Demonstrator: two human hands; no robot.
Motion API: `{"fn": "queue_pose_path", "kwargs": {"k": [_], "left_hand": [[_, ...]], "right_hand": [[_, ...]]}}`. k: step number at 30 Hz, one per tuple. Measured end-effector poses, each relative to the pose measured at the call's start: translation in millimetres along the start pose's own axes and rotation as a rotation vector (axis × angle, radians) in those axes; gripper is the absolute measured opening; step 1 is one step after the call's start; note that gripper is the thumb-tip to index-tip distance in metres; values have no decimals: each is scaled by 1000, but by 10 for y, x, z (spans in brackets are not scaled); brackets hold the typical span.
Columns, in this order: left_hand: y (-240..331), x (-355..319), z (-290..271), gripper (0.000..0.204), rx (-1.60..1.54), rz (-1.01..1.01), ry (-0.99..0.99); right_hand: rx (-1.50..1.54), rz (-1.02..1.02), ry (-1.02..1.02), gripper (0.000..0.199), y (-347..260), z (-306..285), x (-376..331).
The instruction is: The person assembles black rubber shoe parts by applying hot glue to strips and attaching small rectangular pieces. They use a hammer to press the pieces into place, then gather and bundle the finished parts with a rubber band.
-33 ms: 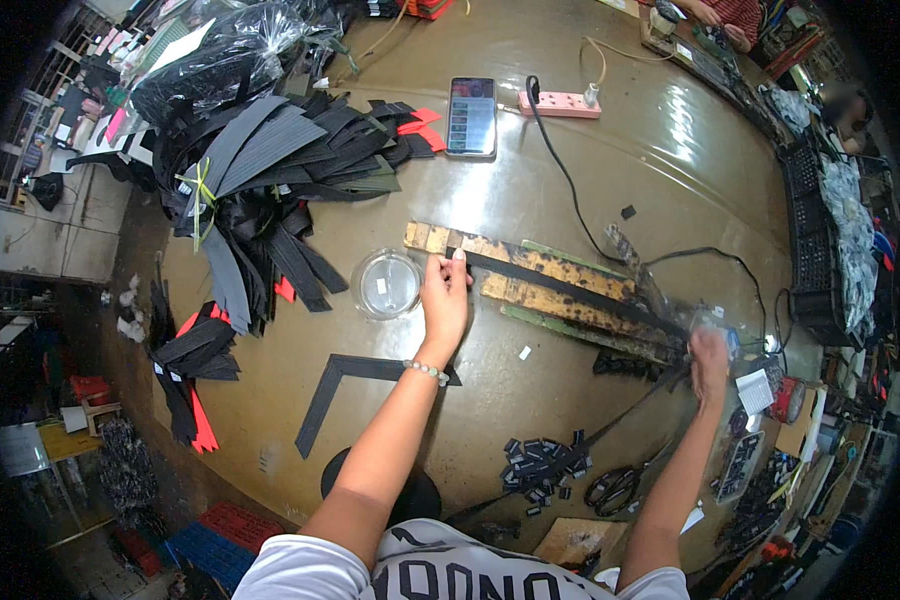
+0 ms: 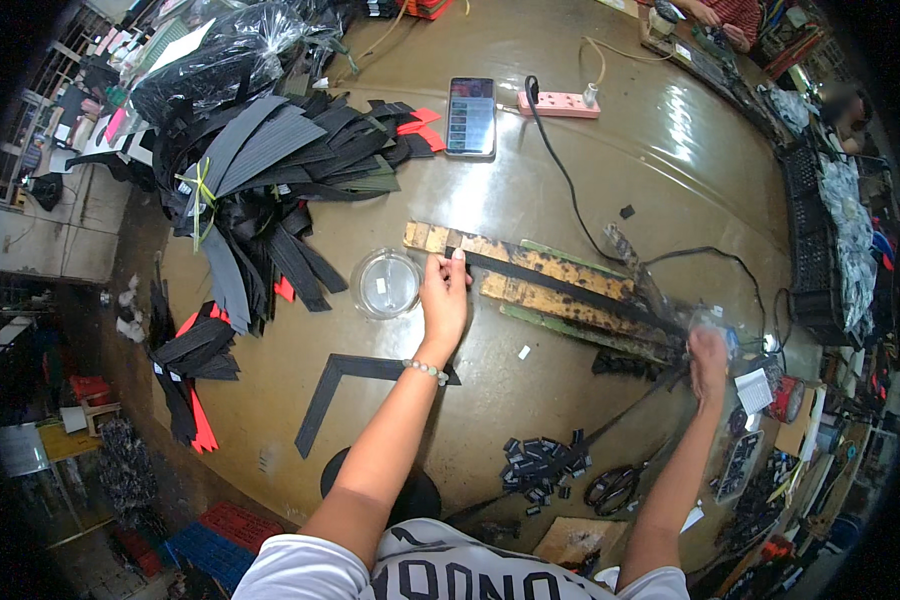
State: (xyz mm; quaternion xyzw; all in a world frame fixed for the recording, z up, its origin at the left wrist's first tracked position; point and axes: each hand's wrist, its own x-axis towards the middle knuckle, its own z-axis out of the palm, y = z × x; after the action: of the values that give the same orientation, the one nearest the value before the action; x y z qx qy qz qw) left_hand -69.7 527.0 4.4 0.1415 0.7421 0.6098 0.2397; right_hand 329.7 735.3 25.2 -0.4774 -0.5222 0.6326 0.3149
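A long black webbing strap [image 2: 570,290] lies along the channel between two scorched wooden bars [image 2: 540,262] of a jig. My left hand [image 2: 444,300] is closed on the strap's left end, thumb and fingers pinching it at the upper bar. At the jig's right end, my right hand [image 2: 708,362] is curled closed beside the strap. It is blurred, and what it grips cannot be made out. From near this hand another length of black strap [image 2: 620,422] runs down toward me. A bent grey-black strip [image 2: 345,372] lies partly under my left forearm.
Left of the jig stands a round clear dish [image 2: 387,284]. Bundled black strips [image 2: 280,150] fill the left side. A phone [image 2: 471,118] and pink power strip [image 2: 560,104] lie behind, with a black cable [image 2: 570,185]. Small black pieces [image 2: 540,470] and scissors [image 2: 612,488] are near me.
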Motion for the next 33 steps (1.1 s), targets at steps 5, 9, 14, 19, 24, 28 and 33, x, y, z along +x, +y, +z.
{"fn": "queue_pose_path", "kwargs": {"k": [5, 9, 14, 19, 24, 28, 33], "left_hand": [[-9, 13, -5, 31, 60, 6, 6], [-47, 21, 12, 29, 86, 82, 35], [10, 70, 5, 31, 84, 31, 19], [280, -46, -138, 22, -367, -85, -126], [444, -544, -698, 25, -251, -63, -29], [418, -1213, -1370, 26, 230, 306, -22], [246, -2513, -2126, 28, 664, 516, -475]], "right_hand": [[-60, -9, -49, 17, -61, 2, 2], [-214, -53, 13, 16, -83, -19, 3], [-173, -157, 120, 14, -146, -60, -152], [140, -357, 361, 15, -590, 46, -796], [278, -451, 326, 17, -1304, 406, -1692], [283, -525, 160, 16, -1707, 677, -2215], [188, -595, 50, 14, -2002, 936, -2454]]}}
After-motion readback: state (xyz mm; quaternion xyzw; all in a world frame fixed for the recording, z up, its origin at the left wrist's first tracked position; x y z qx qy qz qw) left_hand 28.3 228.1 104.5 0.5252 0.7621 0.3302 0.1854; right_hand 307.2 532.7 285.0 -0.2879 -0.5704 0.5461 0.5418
